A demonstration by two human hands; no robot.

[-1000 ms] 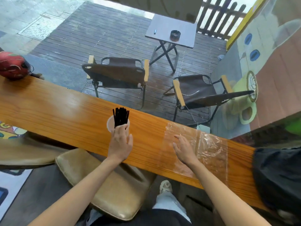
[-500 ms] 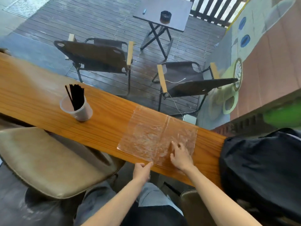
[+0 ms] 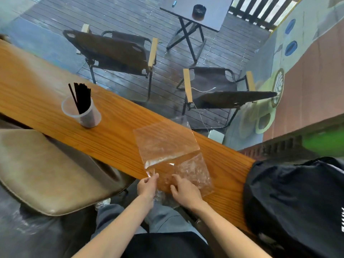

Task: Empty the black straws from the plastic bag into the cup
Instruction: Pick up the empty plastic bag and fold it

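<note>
Surface: wooden counter [image 3: 115,131].
Cup [image 3: 81,112]: left of centre, holds black straws [image 3: 82,98].
Plastic bag [image 3: 167,144]: flat, apparently empty; likely light, limp, slippery; take the near edge.
Left hand [image 3: 148,187]: pinches that edge.
Right hand [image 3: 184,190]: fingers spread, pressing the bag.

Black straws [image 3: 82,97] upright in cup [image 3: 87,116], left hand [image 3: 148,187] pinching plastic bag [image 3: 167,144], right hand [image 3: 186,191] resting on it
</note>
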